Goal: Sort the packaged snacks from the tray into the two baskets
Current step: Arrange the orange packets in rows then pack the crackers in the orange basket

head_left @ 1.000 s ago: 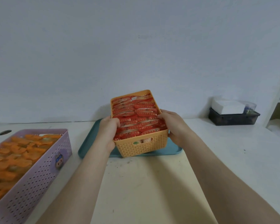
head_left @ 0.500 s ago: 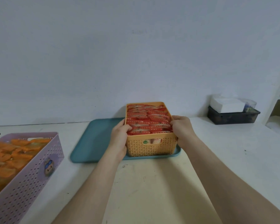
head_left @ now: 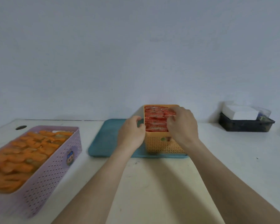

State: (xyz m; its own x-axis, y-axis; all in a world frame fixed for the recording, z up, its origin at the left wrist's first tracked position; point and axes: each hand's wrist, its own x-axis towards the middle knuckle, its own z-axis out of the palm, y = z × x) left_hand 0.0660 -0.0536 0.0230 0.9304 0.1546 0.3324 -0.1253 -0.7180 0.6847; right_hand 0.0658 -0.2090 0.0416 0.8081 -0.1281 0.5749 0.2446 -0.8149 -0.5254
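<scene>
An orange basket [head_left: 162,145] packed with red snack packets [head_left: 153,121] stands on the right part of the teal tray [head_left: 103,139]. My left hand [head_left: 131,133] is curled against the basket's left wall, thumb at the rim. My right hand [head_left: 183,126] lies over the basket's right side with bent fingertips on the red packets; whether it pinches one is not visible. A purple basket [head_left: 55,160] full of orange snack packets [head_left: 27,149] sits at the near left. The bare part of the tray holds no packets.
A black bin [head_left: 246,126] with a white box [head_left: 240,113] on it stands at the back right against the wall. A round cable hole [head_left: 21,127] is in the table's far left corner. The wall runs close behind the tray.
The orange basket came down from the air onto the right part of the tray. My right hand left the basket's side and now rests on top of the red packets.
</scene>
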